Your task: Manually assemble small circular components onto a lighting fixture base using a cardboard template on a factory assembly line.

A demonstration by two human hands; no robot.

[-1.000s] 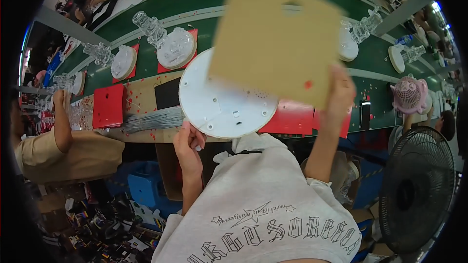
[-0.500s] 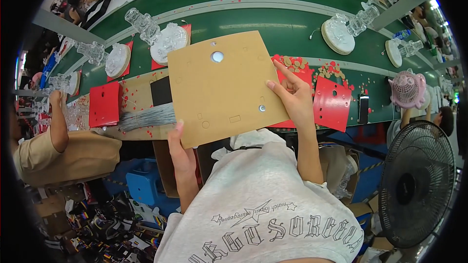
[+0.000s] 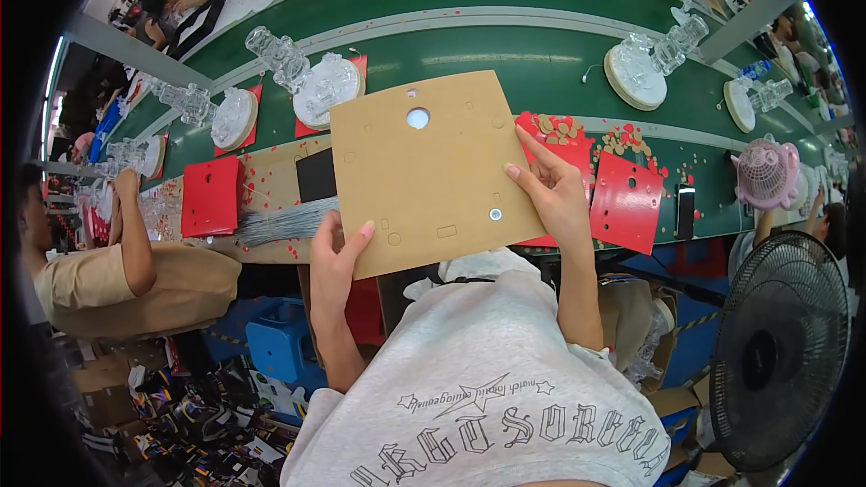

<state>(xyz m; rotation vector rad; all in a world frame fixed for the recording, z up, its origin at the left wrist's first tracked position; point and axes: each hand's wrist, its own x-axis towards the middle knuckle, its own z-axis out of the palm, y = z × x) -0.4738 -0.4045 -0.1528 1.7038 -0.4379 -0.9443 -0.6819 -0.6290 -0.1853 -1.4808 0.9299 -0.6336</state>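
A brown cardboard sheet [image 3: 424, 176] is held up in front of me, tilted a little. It has one large round hole near its far edge, smaller holes, and scored outlines of circles and rectangles. My left hand [image 3: 338, 261] grips its near left corner, thumb on top. On the right edge my right hand [image 3: 552, 191] pinches the sheet between thumb and fingers. Behind it, partly hidden, lies a red sheet [image 3: 564, 155] with red and brown punched-out discs [image 3: 552, 129] on it. Another red sheet with holes [image 3: 624, 203] rests to the right.
Left are a red stack [image 3: 210, 197], a black piece [image 3: 316, 176] and a bundle of thin grey wires [image 3: 287, 221]. Clear figures on round white bases [image 3: 329, 90] stand along the green bench. At right are a phone [image 3: 686, 212], a pink fan [image 3: 767, 173] and a black fan [image 3: 780, 352]. A co-worker sits left.
The cardboard sheet has shifted slightly right and down in view and sits a little more level. My left fingers have closed further round its corner. The whole scene has shifted right too.
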